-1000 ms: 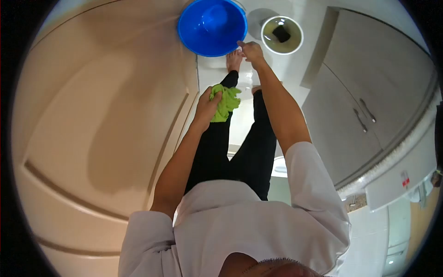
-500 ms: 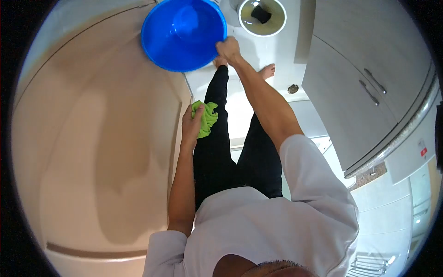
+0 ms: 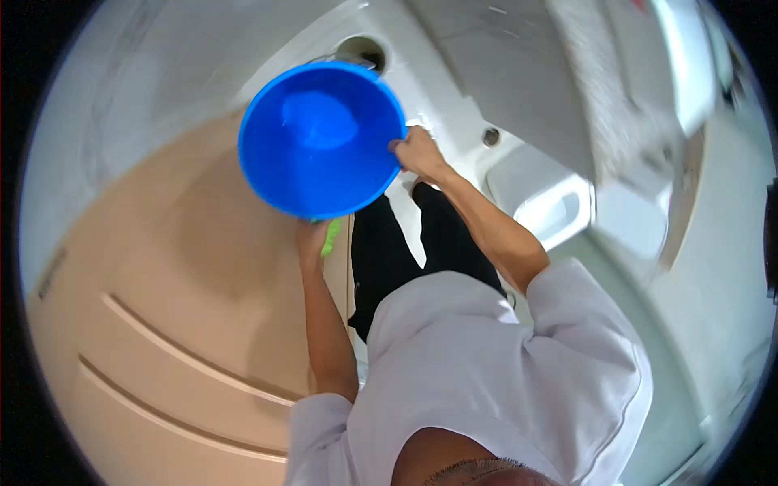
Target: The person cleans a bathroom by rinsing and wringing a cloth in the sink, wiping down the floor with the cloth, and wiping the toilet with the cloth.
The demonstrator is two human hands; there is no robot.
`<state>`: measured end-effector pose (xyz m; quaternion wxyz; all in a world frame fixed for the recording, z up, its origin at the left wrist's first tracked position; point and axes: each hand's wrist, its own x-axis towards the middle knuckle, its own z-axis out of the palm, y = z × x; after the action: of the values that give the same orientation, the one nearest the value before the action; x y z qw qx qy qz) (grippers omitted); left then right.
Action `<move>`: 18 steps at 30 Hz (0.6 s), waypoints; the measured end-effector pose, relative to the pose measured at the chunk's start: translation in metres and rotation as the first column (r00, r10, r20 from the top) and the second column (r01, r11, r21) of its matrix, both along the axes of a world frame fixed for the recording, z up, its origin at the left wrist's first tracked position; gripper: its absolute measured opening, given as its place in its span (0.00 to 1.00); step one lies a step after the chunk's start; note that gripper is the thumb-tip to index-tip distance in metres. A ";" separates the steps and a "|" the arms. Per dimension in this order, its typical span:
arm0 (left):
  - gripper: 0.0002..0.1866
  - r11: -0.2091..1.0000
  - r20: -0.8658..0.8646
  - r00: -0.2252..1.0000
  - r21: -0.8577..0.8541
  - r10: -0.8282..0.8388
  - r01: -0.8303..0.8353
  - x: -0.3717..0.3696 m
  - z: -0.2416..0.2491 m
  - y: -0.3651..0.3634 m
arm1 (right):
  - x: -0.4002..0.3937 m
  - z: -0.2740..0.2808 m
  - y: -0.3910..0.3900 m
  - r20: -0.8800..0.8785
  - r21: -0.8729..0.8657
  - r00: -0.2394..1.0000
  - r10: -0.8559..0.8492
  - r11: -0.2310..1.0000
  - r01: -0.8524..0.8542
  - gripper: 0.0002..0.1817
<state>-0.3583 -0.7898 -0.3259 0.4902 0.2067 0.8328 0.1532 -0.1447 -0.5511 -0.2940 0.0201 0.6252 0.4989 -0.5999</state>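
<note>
A round blue plastic basin is tilted toward me, showing its bare inside. My right hand grips its right rim, fingers closed over the edge. Below the basin's near edge is my left hand, touching or right beside the rim. A bright green cloth pokes out from that hand, and the basin hides most of its fingers.
A white bucket stands on the floor behind the basin, partly covered by it. A floor drain lies to the right, near a white fixture. Along my left runs a large beige panel.
The blue basin has come nearer to my body with my right hand on its rim. My left hand, with the green cloth, has moved to the basin's near edge. My view has turned.
</note>
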 end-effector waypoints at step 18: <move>0.12 0.793 0.245 0.842 -0.288 -0.480 0.536 0.028 0.031 0.121 | 0.333 0.201 -0.233 0.020 0.120 0.656 -0.754 0.653 0.748 0.12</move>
<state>-0.3302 -0.6691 -0.2949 0.6067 0.3209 0.7178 -0.1171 0.1887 -0.7838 -0.0929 -0.2441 0.7957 0.2245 -0.5068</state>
